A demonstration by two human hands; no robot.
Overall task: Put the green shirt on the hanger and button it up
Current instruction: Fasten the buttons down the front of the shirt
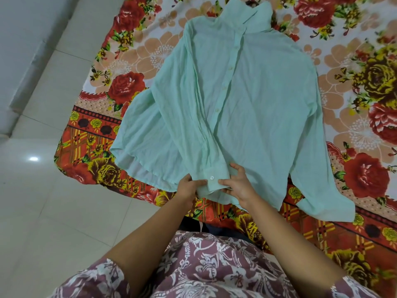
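The left hand (187,188) pinched one end of a sleeve cuff (211,182), and the right hand (239,186) gripped the other, fingers curled on the fabric. The green shirt (257,93) lay spread on the floral bedsheet (354,82). No hanger showed plainly. A hard tug on the cuff could have dragged the thin shirt askew and bunched it.

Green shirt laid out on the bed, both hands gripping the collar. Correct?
Not the collar: the left hand and right hand hold the sleeve cuff at the near end. The green shirt does lie on the bed. Head view.
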